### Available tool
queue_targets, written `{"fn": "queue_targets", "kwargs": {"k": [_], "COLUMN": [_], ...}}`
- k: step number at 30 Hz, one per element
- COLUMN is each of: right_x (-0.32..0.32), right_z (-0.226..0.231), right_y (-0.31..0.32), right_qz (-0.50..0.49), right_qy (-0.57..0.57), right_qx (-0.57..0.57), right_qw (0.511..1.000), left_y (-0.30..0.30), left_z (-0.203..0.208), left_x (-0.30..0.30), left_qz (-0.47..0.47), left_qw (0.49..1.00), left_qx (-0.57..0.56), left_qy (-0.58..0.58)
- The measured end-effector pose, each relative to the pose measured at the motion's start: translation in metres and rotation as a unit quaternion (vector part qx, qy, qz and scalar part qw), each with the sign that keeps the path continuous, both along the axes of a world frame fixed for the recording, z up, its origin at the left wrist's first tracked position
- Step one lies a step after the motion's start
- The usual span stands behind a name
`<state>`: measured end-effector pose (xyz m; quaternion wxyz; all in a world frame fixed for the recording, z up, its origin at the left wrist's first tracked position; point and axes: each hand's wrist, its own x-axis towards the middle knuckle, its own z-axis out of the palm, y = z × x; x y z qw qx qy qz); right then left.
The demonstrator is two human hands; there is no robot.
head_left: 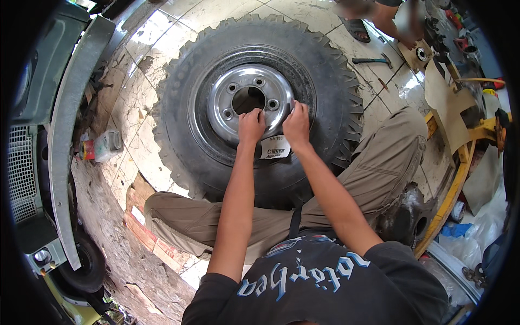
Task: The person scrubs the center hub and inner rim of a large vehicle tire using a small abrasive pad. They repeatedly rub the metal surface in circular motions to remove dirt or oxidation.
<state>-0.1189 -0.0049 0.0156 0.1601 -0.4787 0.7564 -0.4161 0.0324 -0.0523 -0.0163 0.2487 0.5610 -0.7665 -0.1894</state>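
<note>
A large tyre (179, 124) with chunky tread lies flat on the floor in front of me. Its silver steel wheel rim (222, 97) has a round centre hole and several bolt holes. My left hand (252, 125) is closed at the near edge of the centre hole, its fingers curled on the rim. On the rim's right side, my right hand (297, 124) presses with fingers pinched together; what they hold is too small to make out. Below the right hand, a white printed sheet, apparently sandpaper backing (275, 147), lies over the rim's near edge.
A hammer (372, 60) lies on the tiles at the far right, near another person's arm (387, 21). A yellow metal frame (460, 162) stands on the right. Along the left are a grey metal bumper (65, 124) and a clear plastic container (108, 145).
</note>
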Motion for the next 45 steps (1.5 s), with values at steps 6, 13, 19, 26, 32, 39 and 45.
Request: {"fn": "queue_targets", "kwargs": {"k": [6,13,19,26,32,39,45], "right_x": [0.017,0.04,0.027,0.009,0.008,0.006,0.017], "right_z": [-0.014,-0.022,-0.027,-0.013,-0.006,-0.019,-0.012], "right_y": [0.006,0.028,0.012,-0.005,0.002,0.004,0.026], "right_qz": [0.021,0.109,0.068,0.05,0.077,0.091,0.108], "right_qy": [0.044,0.047,0.061,0.021,-0.027,-0.017,-0.053], "right_qx": [0.015,0.094,0.042,0.108,0.116,0.114,0.148], "right_qw": [0.999,0.988,0.995,0.993,0.99,0.989,0.982], "left_y": [0.006,0.013,0.014,0.013,0.013,0.007,0.012], "left_z": [-0.002,-0.001,0.003,0.003,0.001,0.005,0.002], "left_x": [0.019,0.02,0.018,0.017,0.016,0.013,0.014], "left_qz": [-0.008,0.041,0.06,0.072,0.075,0.081,0.085], "left_qw": [0.995,0.982,0.989,0.988,0.988,0.986,0.989], "left_qx": [-0.095,-0.181,-0.133,-0.138,-0.138,-0.142,-0.124], "left_qy": [0.028,-0.022,-0.027,-0.024,-0.012,-0.022,-0.019]}}
